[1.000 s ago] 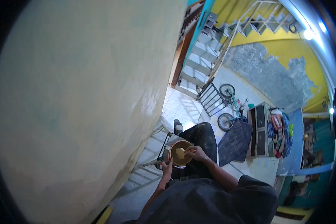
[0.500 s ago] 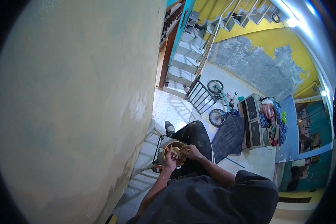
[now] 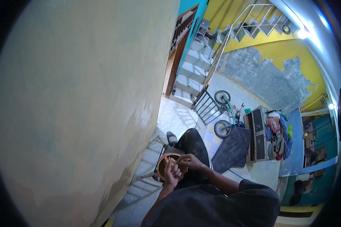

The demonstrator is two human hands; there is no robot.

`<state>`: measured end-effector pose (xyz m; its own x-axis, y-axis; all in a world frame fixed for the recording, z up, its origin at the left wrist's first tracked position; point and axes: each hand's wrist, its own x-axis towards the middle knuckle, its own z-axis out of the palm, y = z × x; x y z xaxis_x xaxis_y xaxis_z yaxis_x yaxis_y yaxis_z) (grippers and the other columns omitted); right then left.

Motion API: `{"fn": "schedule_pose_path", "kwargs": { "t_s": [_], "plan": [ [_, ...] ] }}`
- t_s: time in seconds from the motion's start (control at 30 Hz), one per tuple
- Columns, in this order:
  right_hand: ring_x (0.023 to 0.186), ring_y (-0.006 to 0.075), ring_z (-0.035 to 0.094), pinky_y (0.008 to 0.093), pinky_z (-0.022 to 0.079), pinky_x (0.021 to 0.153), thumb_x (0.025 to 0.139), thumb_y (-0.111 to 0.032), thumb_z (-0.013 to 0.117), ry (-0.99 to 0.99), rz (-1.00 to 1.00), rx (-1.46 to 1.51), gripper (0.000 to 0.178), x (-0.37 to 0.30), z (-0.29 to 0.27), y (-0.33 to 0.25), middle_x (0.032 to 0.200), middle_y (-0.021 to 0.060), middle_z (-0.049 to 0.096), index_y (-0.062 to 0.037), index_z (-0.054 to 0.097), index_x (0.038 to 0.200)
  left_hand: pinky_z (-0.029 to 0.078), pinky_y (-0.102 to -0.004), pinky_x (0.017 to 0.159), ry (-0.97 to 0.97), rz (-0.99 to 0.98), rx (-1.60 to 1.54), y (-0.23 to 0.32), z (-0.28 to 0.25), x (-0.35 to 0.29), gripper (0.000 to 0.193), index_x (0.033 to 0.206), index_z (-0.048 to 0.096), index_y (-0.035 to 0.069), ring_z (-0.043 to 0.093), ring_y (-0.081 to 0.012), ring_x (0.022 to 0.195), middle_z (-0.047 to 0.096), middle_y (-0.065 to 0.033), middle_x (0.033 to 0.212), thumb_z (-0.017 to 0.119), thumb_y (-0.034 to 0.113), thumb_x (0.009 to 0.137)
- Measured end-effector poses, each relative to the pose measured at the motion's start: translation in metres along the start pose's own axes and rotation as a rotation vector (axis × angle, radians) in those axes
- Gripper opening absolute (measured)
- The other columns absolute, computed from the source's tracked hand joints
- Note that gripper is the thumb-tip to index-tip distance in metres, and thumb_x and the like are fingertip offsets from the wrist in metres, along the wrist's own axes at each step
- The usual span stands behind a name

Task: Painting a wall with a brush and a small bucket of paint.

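head view: left hand (image 3: 172,172), half curled, and right hand (image 3: 192,162), fingers bent inward, work close together over the bucket (image 3: 161,167); whether either grips anything, i cannot tell. handwork above the bucket seems in hand, calling for steady fingers there. leg (image 3: 193,142) right of the bucket, wall (image 3: 83,94) left, bike (image 3: 222,129) beyond.
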<state>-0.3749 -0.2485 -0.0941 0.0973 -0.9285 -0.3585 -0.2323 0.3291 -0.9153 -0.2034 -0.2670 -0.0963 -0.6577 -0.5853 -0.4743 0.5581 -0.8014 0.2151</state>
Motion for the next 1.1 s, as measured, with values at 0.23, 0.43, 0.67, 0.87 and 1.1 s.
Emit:
{"fn": "schedule_pose_path", "kwargs": {
  "t_s": [0.23, 0.43, 0.67, 0.87, 1.1],
  "plan": [
    [0.078, 0.0112, 0.059, 0.0269, 0.048, 0.074, 0.085, -0.012, 0.057, -0.117, -0.056, 0.036, 0.015, 0.024, 0.01, -0.005, 0.083, 0.0053, 0.065, 0.0009, 0.063, 0.087, 0.016, -0.0249, 0.035, 0.167, 0.14, -0.032, 0.031, -0.009, -0.02, 0.045, 0.069, 0.037, 0.018, 0.016, -0.0082, 0.034, 0.022, 0.0053, 0.045, 0.038, 0.058, 0.091],
    [0.069, 0.011, 0.058, 0.0254, 0.047, 0.061, 0.084, -0.014, 0.057, -0.201, 0.015, 0.236, 0.016, 0.058, 0.009, 0.004, 0.078, 0.0043, 0.065, -0.0009, 0.065, 0.087, 0.016, -0.0253, 0.034, 0.24, 0.232, -0.104, 0.06, -0.006, -0.029, 0.045, 0.068, 0.044, 0.017, 0.015, -0.0089, 0.033, 0.022, 0.0052, 0.043, 0.039, 0.056, 0.091],
    [0.071, 0.0112, 0.059, 0.0254, 0.048, 0.062, 0.085, -0.015, 0.055, -0.313, 0.048, 0.256, 0.018, 0.087, 0.0, 0.012, 0.081, 0.0041, 0.065, -0.001, 0.065, 0.088, 0.015, -0.0248, 0.036, 0.275, 0.223, -0.031, 0.08, -0.016, -0.032, 0.043, 0.068, 0.041, 0.018, 0.015, -0.0077, 0.034, 0.022, 0.0061, 0.043, 0.043, 0.054, 0.091],
    [0.072, 0.0096, 0.058, 0.0243, 0.047, 0.063, 0.086, -0.015, 0.055, -0.352, 0.026, 0.297, 0.018, 0.082, -0.001, 0.011, 0.08, 0.0019, 0.065, -0.0018, 0.066, 0.091, 0.016, -0.0265, 0.038, 0.304, 0.147, 0.008, 0.093, -0.02, -0.047, 0.047, 0.067, 0.045, 0.015, 0.016, -0.0085, 0.035, 0.022, 0.0053, 0.043, 0.037, 0.054, 0.092],
    [0.068, 0.0107, 0.058, 0.0246, 0.047, 0.059, 0.081, -0.009, 0.053, -0.427, -0.043, 0.477, 0.017, 0.082, -0.005, 0.004, 0.079, 0.006, 0.065, 0.002, 0.066, 0.084, 0.017, -0.0261, 0.039, 0.28, 0.168, 0.039, 0.106, 0.01, -0.049, 0.045, 0.068, 0.041, 0.015, 0.017, -0.0088, 0.037, 0.021, 0.0053, 0.046, 0.039, 0.054, 0.091]
  ]
}}
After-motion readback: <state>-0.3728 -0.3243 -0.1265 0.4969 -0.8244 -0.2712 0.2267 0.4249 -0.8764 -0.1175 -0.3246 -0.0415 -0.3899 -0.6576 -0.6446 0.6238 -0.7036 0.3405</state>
